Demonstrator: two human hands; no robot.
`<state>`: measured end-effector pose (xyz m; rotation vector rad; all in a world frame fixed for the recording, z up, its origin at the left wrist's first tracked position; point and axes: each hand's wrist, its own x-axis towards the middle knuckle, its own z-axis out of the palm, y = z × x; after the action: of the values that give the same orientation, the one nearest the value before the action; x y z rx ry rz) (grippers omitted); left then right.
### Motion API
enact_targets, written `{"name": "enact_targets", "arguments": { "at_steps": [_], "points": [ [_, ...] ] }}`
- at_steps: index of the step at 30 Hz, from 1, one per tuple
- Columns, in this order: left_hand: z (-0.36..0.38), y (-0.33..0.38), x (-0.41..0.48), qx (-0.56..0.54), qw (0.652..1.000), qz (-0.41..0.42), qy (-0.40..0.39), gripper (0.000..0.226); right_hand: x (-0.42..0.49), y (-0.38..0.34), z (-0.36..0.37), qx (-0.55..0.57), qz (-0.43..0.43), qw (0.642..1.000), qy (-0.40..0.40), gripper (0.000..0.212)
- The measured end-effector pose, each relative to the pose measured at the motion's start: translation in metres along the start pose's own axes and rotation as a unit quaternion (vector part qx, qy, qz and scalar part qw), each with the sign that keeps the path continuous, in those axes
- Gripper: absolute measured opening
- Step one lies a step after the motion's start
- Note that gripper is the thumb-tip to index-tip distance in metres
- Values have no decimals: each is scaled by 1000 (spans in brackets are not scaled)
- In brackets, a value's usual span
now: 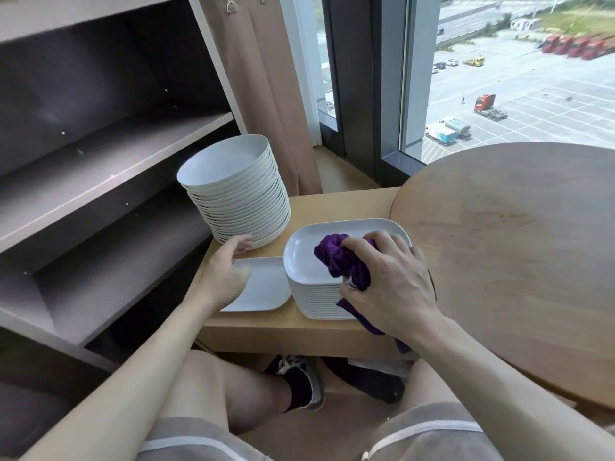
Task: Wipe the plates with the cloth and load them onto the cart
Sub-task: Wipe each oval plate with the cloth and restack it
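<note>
A stack of white rectangular plates (307, 261) stands on a low wooden side table (326, 202). My right hand (389, 281) grips a bunched purple cloth (339, 257) and holds it on the top plate of that stack. Left of the stack lies a single white rectangular plate (266, 287), flat on the table. My left hand (226, 271) rests on its left edge with the fingers loosely bent. A tall stack of round white plates (239, 191) stands behind it, leaning slightly.
A grey shelf unit (100, 181) with several bare shelves fills the left side. A round wooden table (519, 247) sits at the right. Beige curtain (266, 78) and window behind. My knees and shoes are below the side table.
</note>
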<state>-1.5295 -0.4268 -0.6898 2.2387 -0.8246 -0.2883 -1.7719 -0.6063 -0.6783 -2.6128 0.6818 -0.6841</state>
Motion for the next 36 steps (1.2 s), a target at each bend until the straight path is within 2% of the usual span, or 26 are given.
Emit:
{"name": "enact_targets", "arguments": {
  "at_steps": [2, 4, 6, 9, 13, 17, 20, 22, 24, 26, 30, 33, 36],
  "points": [
    [17, 25, -8, -130, 991, -4, 33, 51, 0, 0, 0, 0, -3, 1000, 0, 48],
    [36, 44, -14, -165, 986, 1, -11, 58, 0, 0, 0, 0, -7, 1000, 0, 47],
    [58, 52, -19, -125, 991, 25, -46, 60, -1, 0, -2, 3, -9, 1000, 1, 46],
    [83, 49, -25, -64, 997, 47, 8, 52, 1, 2, -5, 10, -13, 1000, 1, 48],
    [91, 48, -26, -72, 995, 46, 47, 68, 5, 5, -7, 28, 13, 999, 34, 47],
    [93, 49, -27, -105, 993, 39, 40, 67, 13, 20, -12, 2, 98, 993, 73, 49],
    [92, 48, -28, -112, 993, 33, 35, 66, 17, 34, -14, -31, 173, 984, 5, 50],
    [92, 47, -27, -114, 992, 32, 35, 67, 18, 38, -16, 14, 203, 978, -36, 49],
    [93, 47, -27, -117, 992, 31, 35, 68, 19, 38, -19, 17, 190, 980, -56, 47],
    [93, 46, -26, -121, 992, 28, 35, 68, 20, 34, -21, -43, 160, 984, -68, 45],
    [95, 42, -25, -115, 992, 36, 36, 56, 19, 22, -24, -138, 94, 985, -46, 44],
    [96, 40, -23, -108, 993, 45, 31, 56, 30, 13, -19, -164, 50, 985, -32, 47],
    [96, 38, -20, -110, 992, 51, 24, 58, 48, 7, -7, -202, 57, 974, -80, 42]
  ]
}}
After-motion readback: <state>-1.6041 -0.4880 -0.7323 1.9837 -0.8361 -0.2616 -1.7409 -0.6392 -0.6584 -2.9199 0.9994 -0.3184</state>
